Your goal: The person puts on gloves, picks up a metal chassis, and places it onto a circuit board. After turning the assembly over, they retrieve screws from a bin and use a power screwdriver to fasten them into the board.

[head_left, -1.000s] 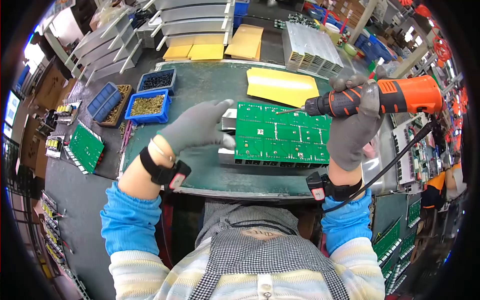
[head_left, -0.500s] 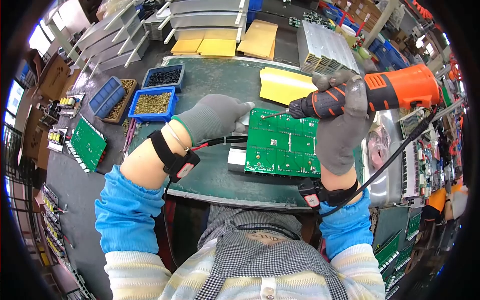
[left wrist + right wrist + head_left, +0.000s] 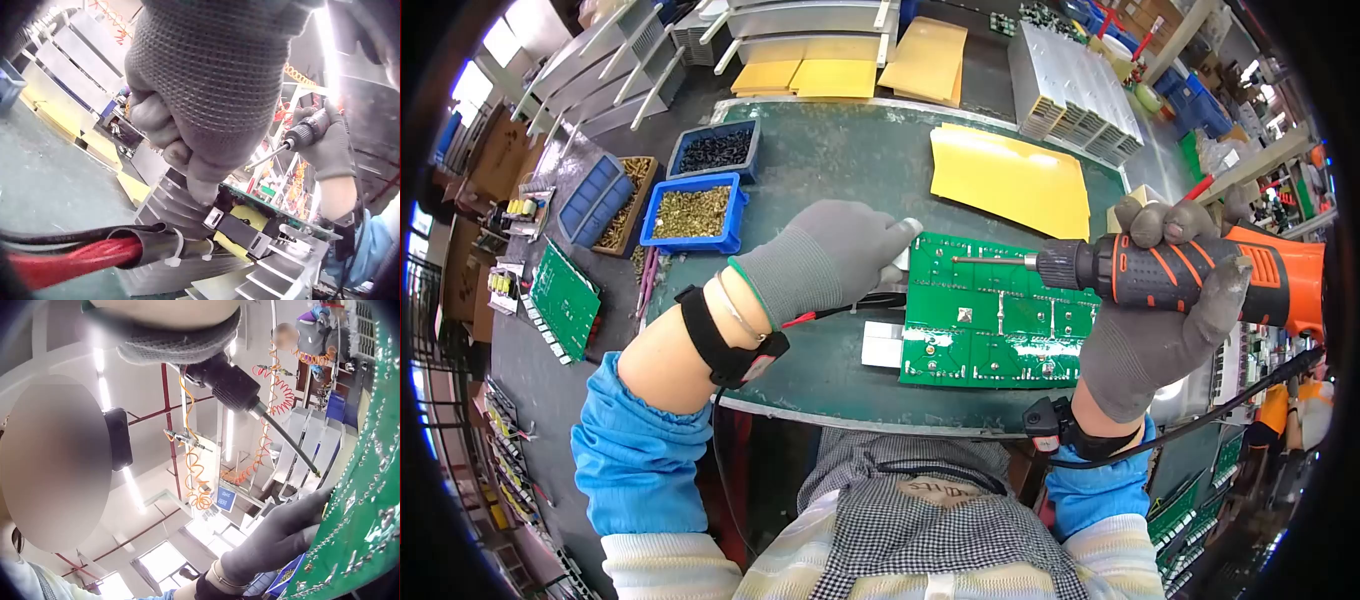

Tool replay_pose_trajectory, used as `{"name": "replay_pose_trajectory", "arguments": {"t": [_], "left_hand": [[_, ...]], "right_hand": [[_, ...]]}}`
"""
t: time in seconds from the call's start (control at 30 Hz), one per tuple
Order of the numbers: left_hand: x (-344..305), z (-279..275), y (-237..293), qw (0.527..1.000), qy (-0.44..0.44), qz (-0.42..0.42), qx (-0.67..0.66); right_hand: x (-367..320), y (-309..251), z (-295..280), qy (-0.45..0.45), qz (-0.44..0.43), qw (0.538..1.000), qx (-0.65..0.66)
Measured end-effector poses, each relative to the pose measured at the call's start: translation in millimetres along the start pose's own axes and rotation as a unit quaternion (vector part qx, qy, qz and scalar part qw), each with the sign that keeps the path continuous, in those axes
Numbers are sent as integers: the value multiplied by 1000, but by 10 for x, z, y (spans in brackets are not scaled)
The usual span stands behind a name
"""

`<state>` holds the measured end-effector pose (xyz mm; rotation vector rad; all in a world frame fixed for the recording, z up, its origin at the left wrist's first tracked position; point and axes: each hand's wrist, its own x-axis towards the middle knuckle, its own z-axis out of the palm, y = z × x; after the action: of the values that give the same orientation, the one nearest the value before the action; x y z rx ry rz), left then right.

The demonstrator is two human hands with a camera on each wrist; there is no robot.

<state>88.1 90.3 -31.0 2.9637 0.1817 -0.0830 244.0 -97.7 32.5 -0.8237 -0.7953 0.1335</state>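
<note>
In the head view a green circuit board (image 3: pixel 1000 310) lies solder side up over a silver finned heat sink (image 3: pixel 882 345). My gloved left hand (image 3: pixel 825 255) pinches the metal end at the board's upper left corner. Its curled fingers sit against the fins in the left wrist view, beside a black component with yellow wrap (image 3: pixel 240 231). A red and black cable (image 3: pixel 81 253) runs below that hand. My gloved right hand (image 3: pixel 1150 345) grips an orange and black power screwdriver (image 3: pixel 1280 275). Its long bit (image 3: pixel 290 445) stands off the board's surface in the right wrist view.
Yellow sheets (image 3: pixel 1010 180) lie behind the board. A blue bin (image 3: pixel 690 244) of brass-coloured screws and another bin (image 3: pixel 752 165) of black parts stand at the left. Stacked metal housings (image 3: pixel 1070 90) are at the back. The screwdriver's cord (image 3: pixel 1190 425) crosses my right forearm.
My left hand, spread beside the metal end a second ago, has closed on it. Since half a second ago, the screwdriver has shifted right and its bit has left the board's corner.
</note>
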Motion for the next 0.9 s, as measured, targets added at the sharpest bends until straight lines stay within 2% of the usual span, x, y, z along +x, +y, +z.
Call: {"name": "replay_pose_trajectory", "arguments": {"t": [0.23,0.37,0.47,0.57,0.67,0.77,0.8,0.9], "left_hand": [[-13,38,-25,1000,19,6,-13],[-27,43,-29,999,30,10,-16],[-24,62,-45,999,41,18,-21],[-23,98,-60,998,58,26,-26],[-32,115,-42,996,74,27,-34],[-57,107,-34,996,79,21,-41],[-63,106,-30,996,78,18,-43],[-51,135,-41,996,71,0,-51]], "right_hand": [[-42,142,120,-18,19,999,-31],[-68,177,151,-38,-3,999,-1],[-18,146,189,-94,17,994,-44],[83,118,329,-109,83,987,-86],[228,115,588,-123,98,984,-82],[293,160,633,-184,158,958,-152],[246,181,723,-168,138,968,-129],[214,217,791,-207,101,962,-147]]}}
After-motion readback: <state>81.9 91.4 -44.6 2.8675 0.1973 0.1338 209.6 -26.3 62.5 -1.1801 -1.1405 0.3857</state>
